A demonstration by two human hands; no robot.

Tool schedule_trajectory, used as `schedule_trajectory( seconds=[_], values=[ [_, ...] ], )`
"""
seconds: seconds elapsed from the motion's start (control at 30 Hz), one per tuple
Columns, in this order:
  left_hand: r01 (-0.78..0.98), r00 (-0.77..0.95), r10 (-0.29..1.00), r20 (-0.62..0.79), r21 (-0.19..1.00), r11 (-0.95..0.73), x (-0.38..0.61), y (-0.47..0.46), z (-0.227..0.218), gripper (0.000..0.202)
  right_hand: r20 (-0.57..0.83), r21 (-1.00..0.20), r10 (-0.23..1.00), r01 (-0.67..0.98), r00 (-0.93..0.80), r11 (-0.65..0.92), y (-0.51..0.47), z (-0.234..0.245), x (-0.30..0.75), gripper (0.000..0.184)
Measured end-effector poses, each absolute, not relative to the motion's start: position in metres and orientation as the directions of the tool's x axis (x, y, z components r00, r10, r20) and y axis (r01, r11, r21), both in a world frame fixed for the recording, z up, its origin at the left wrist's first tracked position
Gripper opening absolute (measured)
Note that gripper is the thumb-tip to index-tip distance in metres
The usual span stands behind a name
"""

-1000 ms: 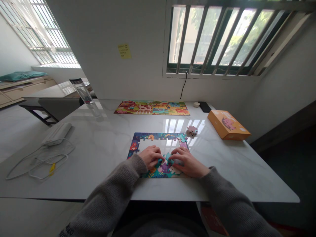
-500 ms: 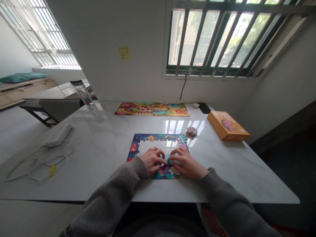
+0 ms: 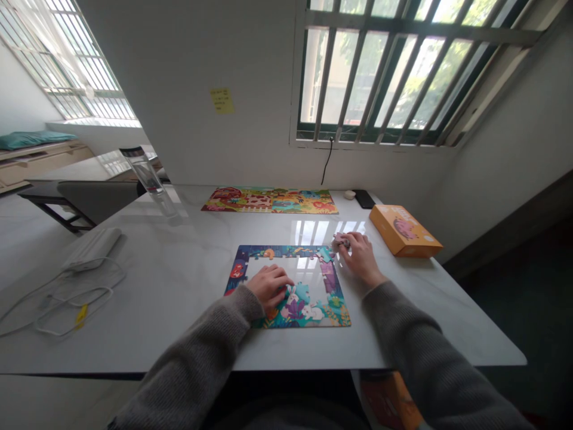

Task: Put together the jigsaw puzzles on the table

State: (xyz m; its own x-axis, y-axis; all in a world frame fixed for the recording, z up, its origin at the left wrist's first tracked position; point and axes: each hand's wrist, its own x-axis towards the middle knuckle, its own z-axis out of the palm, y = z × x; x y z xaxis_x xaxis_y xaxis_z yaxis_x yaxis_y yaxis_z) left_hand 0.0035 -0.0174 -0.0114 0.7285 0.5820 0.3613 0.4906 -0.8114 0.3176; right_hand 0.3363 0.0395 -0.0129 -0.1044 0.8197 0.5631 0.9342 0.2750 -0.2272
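A partly assembled jigsaw puzzle (image 3: 329, 278) lies flat before me, its frame joined around a bare middle, with white rabbits in the lower part. My left hand (image 3: 270, 288) rests on its lower left part, fingers loosely spread and holding nothing I can see. Beyond the puzzle's upper right corner, my right hand (image 3: 360, 254) has its thumb and fingertips closed on a puzzle piece (image 3: 341, 240) at the small stack of loose pieces. The fingers partly hide that stack.
A finished farm-animal puzzle (image 3: 268, 200) lies along the wall. At the right are an orange box (image 3: 405, 232), a black phone (image 3: 364, 199) and a small white object (image 3: 349, 194). To the left stand a clear bottle (image 3: 142, 170) and a white device (image 3: 92, 248) with a cable.
My right hand has left the puzzle's lower middle and moved up and right to the loose pieces. My left hand stays on the puzzle, slightly drawn back from the rabbits.
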Motion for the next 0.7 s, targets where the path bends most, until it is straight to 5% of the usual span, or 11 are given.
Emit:
schedule_trajectory(
  seconds=[0.5, 0.7],
  values=[
    [0.493, 0.731, 0.583, 0.356, 0.316, -0.811, 0.003, -0.018, -0.006, 0.024, 0.566, -0.269, 0.822, 0.927, -0.066, 0.26, 0.056, -0.02, 0.351, 0.027],
    [0.543, 0.639, 0.621, 0.454, 0.306, -0.782, 0.003, -0.017, -0.008, 0.022, 0.615, -0.353, 0.775, 0.829, -0.143, 0.433, 0.041, -0.005, 0.325, 0.027]
  ],
)
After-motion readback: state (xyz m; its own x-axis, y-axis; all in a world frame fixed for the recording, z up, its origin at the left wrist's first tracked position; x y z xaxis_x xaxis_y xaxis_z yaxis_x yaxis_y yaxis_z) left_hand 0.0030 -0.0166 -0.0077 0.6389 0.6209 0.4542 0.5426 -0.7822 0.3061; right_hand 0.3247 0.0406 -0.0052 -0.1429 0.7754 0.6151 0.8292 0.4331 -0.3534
